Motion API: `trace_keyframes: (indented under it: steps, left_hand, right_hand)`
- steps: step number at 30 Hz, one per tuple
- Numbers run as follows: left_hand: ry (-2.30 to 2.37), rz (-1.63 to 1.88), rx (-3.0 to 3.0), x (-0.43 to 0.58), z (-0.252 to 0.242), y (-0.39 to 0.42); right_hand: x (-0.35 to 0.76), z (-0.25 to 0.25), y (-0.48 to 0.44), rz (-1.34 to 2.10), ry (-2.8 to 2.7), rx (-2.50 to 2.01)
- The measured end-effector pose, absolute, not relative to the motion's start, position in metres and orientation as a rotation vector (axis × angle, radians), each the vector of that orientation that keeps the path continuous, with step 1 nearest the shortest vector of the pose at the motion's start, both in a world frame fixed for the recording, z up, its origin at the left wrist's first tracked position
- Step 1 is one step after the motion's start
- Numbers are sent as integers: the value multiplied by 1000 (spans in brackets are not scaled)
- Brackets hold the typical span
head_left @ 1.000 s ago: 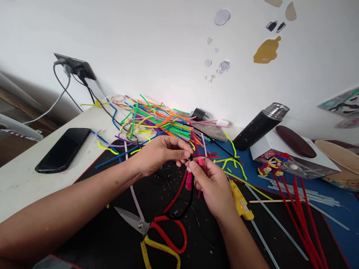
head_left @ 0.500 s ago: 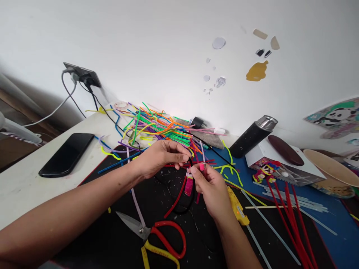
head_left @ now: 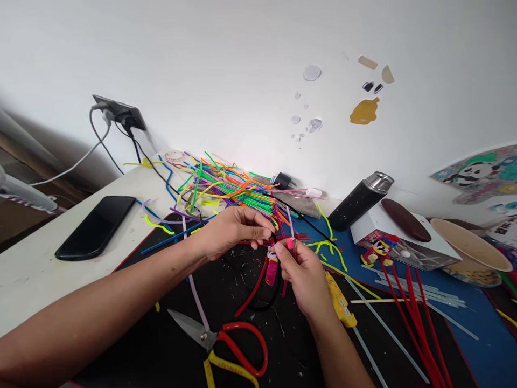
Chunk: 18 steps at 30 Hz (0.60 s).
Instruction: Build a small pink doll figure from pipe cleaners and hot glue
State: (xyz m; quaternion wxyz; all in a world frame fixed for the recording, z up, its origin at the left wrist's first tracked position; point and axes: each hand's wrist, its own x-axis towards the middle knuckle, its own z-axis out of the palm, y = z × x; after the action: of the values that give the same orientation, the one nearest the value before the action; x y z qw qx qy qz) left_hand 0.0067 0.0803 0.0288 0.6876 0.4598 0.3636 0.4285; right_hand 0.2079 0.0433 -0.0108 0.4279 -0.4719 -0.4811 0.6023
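The left hand (head_left: 232,231) pinches one black pipe cleaner (head_left: 278,284) at its top and the right hand (head_left: 305,272) grips one pink-tipped stem (head_left: 290,243). Both are held just above the black mat (head_left: 181,334), likely so the pink bundle (head_left: 272,271) hangs free between them. Near lies one pair of scissors (head_left: 238,347), right one glue gun (head_left: 338,302), far one pile of pipe cleaners (head_left: 226,186) and one flask (head_left: 357,200), and left one phone (head_left: 96,226).

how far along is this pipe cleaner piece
Done: a pink piece looks joined to a red stem and black stem. In hand: left hand pinches the black stem, right hand the pink piece. Left: the pipe cleaner pile lies loose behind; scissors lie near.
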Motion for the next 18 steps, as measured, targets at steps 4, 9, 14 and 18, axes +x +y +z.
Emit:
trace_keyframes:
  steps: [4,9,14,18]
  left_hand:
    - [817,958,1037,8,29,79]
    - [828,969,1022,6,26,81]
    - [894,1057,995,-4,23,93]
    - [912,1275,872,-15,23,106]
  right_hand:
    - [208,-12,43,1521,-1217,-1164]
    - [209,-14,44,1488,-1210,-1142]
    - [211,-4,42,1384,-1187,-1141]
    - [206,9,29,1318,-1371,-1145]
